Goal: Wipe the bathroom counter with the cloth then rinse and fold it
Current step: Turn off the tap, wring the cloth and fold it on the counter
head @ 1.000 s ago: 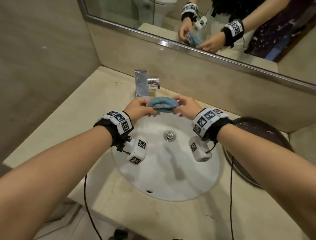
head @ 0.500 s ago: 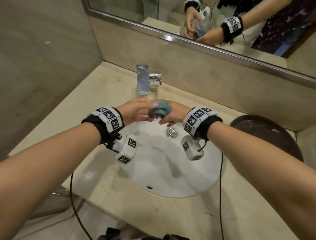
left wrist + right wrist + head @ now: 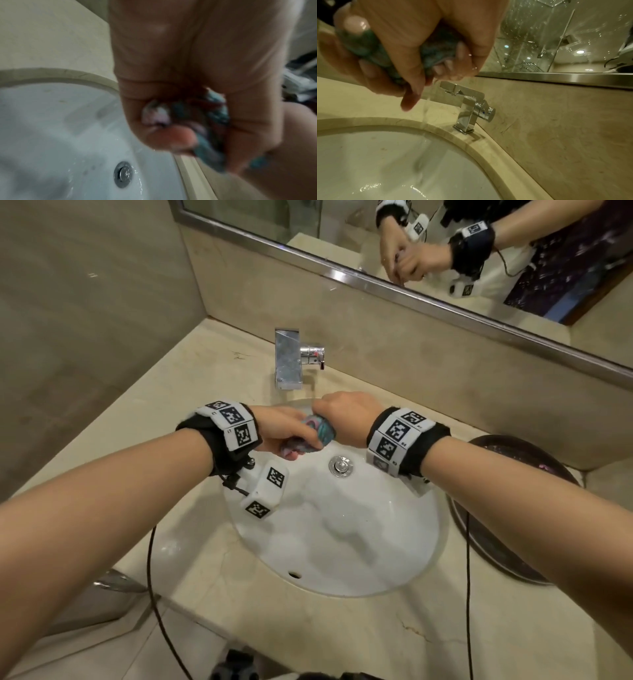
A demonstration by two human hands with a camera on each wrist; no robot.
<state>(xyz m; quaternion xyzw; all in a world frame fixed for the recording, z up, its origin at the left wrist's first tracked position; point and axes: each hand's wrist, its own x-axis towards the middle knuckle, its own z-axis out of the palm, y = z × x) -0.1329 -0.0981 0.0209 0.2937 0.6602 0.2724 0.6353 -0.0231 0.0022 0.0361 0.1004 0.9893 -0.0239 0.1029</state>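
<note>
A blue-green cloth (image 3: 317, 433) is bunched into a tight roll between both hands over the back of the white sink (image 3: 342, 542). My left hand (image 3: 284, 429) grips its near end, fingers curled round it (image 3: 180, 121). My right hand (image 3: 346, 414) is fisted over the far end, the cloth (image 3: 436, 54) squeezed in its fingers. Water runs down from my right hand (image 3: 412, 44) into the sink (image 3: 376, 169). The chrome faucet (image 3: 291, 357) stands just behind the hands on the beige counter (image 3: 178, 378).
A dark round bowl (image 3: 534, 453) sits on the counter right of the sink. The mirror (image 3: 445, 251) runs along the back wall and a side wall closes the left. The sink drain (image 3: 339, 465) lies below the hands. Black cables hang off both wrists.
The cloth was stretched flat between the two hands; now both hands have closed together and twisted it into a tight wad, with water running out of it.
</note>
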